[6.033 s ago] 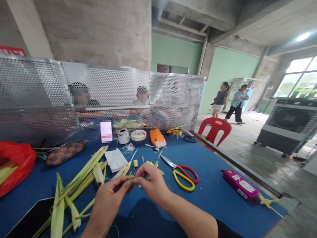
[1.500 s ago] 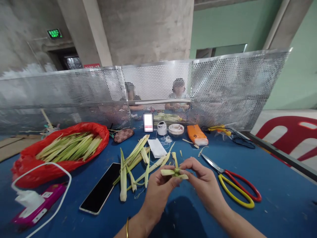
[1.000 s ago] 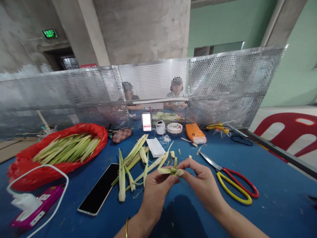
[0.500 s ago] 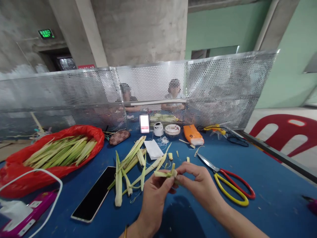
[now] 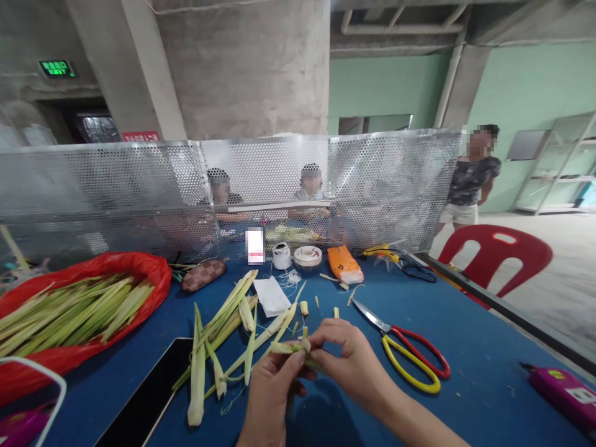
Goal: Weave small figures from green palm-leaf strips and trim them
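At the front middle, my left hand (image 5: 274,382) is closed round a folded pale-green leaf strip (image 5: 282,348), its thumb pressed on top. The thumb and fingers of my right hand (image 5: 347,351) pinch the same bundle from the right, and a short end sticks up between the hands. Fingers hide part of the fold. Just left of them lie several long leaf strips (image 5: 197,379), some dry and whitish at the ends. To the right rest scissors (image 5: 388,329) with one red and one yellow handle, blades partly apart.
Left stands a red plastic bag (image 5: 158,273) of leaves, near a black phone (image 5: 149,391). Behind are white paper (image 5: 271,296), a thread spool (image 5: 282,256), a tape roll (image 5: 308,256) and an orange tissue pack (image 5: 343,264). A perforated metal screen (image 5: 270,161) borders the table; people sit beyond.
The view has swung right and up, so the tabletop appears shifted left. A standing person and a purple power strip now show at right. Both hands keep hold of the leaf strip.
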The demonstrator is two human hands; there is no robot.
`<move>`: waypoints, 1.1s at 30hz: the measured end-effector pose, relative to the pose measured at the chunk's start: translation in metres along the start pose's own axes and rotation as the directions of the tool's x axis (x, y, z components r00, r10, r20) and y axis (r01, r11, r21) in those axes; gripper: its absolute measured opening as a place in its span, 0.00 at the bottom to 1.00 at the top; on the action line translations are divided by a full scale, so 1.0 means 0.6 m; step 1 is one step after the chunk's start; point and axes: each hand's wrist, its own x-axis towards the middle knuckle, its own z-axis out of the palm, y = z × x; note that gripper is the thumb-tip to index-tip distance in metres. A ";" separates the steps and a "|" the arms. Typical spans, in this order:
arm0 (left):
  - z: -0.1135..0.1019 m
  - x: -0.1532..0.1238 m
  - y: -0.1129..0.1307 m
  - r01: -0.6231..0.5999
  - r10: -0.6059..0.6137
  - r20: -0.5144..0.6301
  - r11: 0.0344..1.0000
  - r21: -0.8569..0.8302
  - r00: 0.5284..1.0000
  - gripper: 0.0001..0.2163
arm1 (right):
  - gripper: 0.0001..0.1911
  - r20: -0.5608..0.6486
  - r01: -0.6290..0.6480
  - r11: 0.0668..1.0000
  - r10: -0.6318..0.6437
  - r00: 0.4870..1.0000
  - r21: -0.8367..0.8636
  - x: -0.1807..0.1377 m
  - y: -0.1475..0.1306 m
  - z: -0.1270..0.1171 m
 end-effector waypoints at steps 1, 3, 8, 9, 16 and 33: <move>0.000 0.001 -0.001 0.008 -0.008 -0.007 1.000 -0.008 1.000 0.17 | 0.09 0.001 -0.002 1.000 0.002 1.000 -0.008 -0.001 -0.003 0.000; -0.001 0.003 -0.003 0.005 -0.005 -0.020 1.000 -0.013 1.000 0.17 | 0.07 0.002 0.001 1.000 -0.001 1.000 -0.018 -0.002 -0.008 0.002; -0.001 0.002 -0.002 -0.031 0.032 -0.015 0.999 0.021 0.999 0.14 | 0.07 -0.086 -0.113 0.994 0.112 0.990 0.000 -0.002 -0.006 0.009; -0.001 0.002 -0.002 -0.024 0.024 -0.004 0.999 0.034 1.000 0.14 | 0.05 -0.107 -0.153 0.988 0.154 0.982 0.018 -0.002 -0.006 0.010; -0.002 -0.001 0.002 -0.040 0.027 0.075 0.985 0.170 0.997 0.13 | 0.03 0.059 -0.186 0.975 0.180 0.982 0.122 0.002 0.000 0.002; -0.001 0.002 0.010 0.042 -0.052 0.191 0.997 0.059 0.980 0.14 | 0.05 -0.023 0.070 0.942 -0.082 0.996 -0.329 -0.005 0.004 0.007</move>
